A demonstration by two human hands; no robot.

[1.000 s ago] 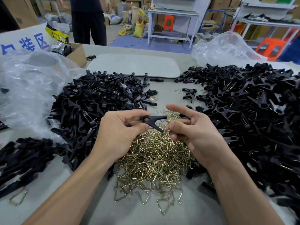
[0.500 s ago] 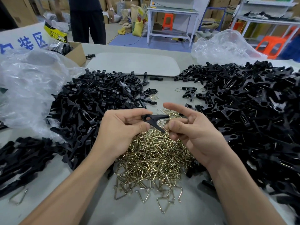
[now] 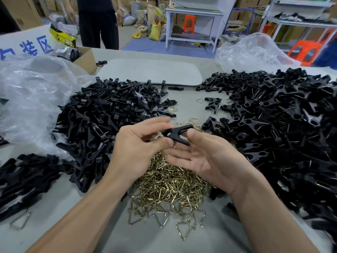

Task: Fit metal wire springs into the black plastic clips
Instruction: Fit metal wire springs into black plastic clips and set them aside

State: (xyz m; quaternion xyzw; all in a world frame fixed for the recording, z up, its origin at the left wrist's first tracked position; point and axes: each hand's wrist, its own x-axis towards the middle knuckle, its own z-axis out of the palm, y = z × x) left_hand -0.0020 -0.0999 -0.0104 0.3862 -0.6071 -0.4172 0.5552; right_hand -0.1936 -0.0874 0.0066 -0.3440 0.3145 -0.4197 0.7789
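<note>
Two heaps of black plastic parts flanking the work: left heap (image 3: 109, 121), and right heap (image 3: 273, 125) with wire glinting in it. Between them, wire springs (image 3: 169, 183) in a brassy pile. Above that, pinched by thumb and forefinger of the left hand (image 3: 135, 148): one black clip (image 3: 177, 134). Let go a moment ago by the right hand (image 3: 209, 161), now palm up, fingers spread, thumb just beside the clip. Spring perhaps seated, though hidden from here; if so, ready for setting aside.

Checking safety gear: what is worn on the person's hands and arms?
Nothing shows. The left hand and right hand are bare, without gloves or rings; the left forearm and right forearm are bare to the frame's edge, no sleeve, watch or band.
</note>
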